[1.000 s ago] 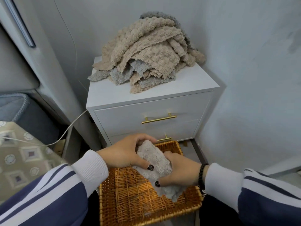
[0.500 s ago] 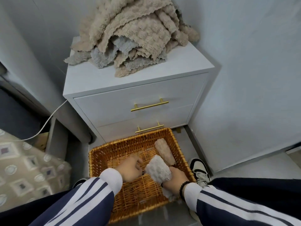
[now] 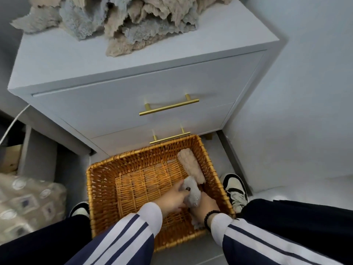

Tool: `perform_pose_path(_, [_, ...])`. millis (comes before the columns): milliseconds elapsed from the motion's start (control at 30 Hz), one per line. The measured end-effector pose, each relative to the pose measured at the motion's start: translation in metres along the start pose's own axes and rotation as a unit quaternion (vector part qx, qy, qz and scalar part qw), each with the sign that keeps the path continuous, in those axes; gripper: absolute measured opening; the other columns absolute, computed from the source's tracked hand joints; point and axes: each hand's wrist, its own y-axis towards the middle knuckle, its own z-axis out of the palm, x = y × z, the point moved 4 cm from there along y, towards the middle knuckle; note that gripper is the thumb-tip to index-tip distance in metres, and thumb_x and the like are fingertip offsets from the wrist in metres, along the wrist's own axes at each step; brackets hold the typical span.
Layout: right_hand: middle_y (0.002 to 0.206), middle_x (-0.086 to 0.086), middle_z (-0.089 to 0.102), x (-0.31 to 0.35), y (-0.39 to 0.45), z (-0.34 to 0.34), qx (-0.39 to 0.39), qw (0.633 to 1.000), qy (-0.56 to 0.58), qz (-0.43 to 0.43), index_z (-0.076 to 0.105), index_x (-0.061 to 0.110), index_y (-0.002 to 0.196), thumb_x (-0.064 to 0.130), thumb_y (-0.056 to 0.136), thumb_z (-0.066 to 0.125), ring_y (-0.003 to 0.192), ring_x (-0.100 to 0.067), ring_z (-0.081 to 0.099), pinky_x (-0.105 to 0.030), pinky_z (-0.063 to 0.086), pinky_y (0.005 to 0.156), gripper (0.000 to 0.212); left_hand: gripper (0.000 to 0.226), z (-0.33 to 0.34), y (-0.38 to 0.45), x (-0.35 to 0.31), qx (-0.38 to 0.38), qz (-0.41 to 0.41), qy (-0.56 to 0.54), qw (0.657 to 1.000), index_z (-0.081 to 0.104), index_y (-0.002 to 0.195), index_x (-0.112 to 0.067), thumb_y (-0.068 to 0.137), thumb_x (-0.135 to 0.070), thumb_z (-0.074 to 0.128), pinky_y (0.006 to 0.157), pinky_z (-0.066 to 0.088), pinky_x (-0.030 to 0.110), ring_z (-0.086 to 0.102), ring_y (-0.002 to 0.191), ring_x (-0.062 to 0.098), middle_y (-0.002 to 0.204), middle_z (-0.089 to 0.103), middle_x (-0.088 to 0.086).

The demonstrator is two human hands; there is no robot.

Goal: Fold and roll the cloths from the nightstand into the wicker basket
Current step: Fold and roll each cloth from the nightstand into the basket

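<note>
Your nightstand (image 3: pixel 133 60) fills the upper half of the view, and the heap of unfolded cloths (image 3: pixel 122 22) on its top shows where most of the work lies: beige and grey pieces piled loosely, none of them folded, though the heap runs off the top edge so you cannot count them. Below, just in front of the lower drawer, the wicker basket (image 3: pixel 99 190) sits on the floor between your shoes. It holds one finished piece, a beige roll (image 3: pixel 191 165) lying along the right wall, and most of the woven bottom is bare. The grey roll (image 3: pixel 192 194) is low inside the basket, near the beige one's close end; whether it has touched the bottom is hard to tell, since your hands cover it. Your left hand (image 3: pixel 172 199) grips it from the left with the thumb across the top, and your right hand (image 3: pixel 203 204) is curled around it from the near side. By this reckoning you are placing the second roll, with nearly the whole pile to go.
</note>
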Motion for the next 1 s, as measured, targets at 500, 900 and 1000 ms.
perform_pose_path(500, [0.134,-0.010,0.048,-0.016,0.010,-0.015,0.088,0.982,-0.166,0.033,0.029,0.009,0.141,0.034,0.084,0.065,0.121,-0.025,0.051,-0.032,0.045,0.099,0.072,0.049,0.008,0.067,-0.013,-0.025,-0.030,-0.047,0.998,0.028,0.147,-0.026,0.102,-0.044,0.030,0.095,0.042,0.040,0.048,0.120,0.035,0.138,0.043,0.009])
perform_pose_path(900, [0.124,-0.010,0.060,0.021,0.001,0.014,-0.114,0.747,-0.534,-0.380,0.067,0.016,0.118,0.034,0.080,0.055,0.118,-0.035,0.051,-0.042,0.044,0.097,0.044,0.057,-0.022,0.104,-0.062,-0.053,0.019,-0.124,0.991,0.015,0.153,-0.030,0.103,-0.025,0.040,0.101,0.041,0.047,0.042,0.131,0.036,0.153,0.033,0.009])
perform_pose_path(1000, [0.143,-0.014,0.045,0.028,0.004,0.017,0.023,0.646,-0.643,-0.410,0.063,0.013,0.124,0.027,0.097,0.041,0.140,-0.040,0.024,-0.046,0.021,0.116,0.037,0.064,-0.021,0.111,-0.064,-0.047,0.034,-0.079,0.995,0.018,0.152,-0.030,0.098,-0.019,0.049,0.097,0.047,0.046,0.045,0.126,0.032,0.146,0.040,0.006])
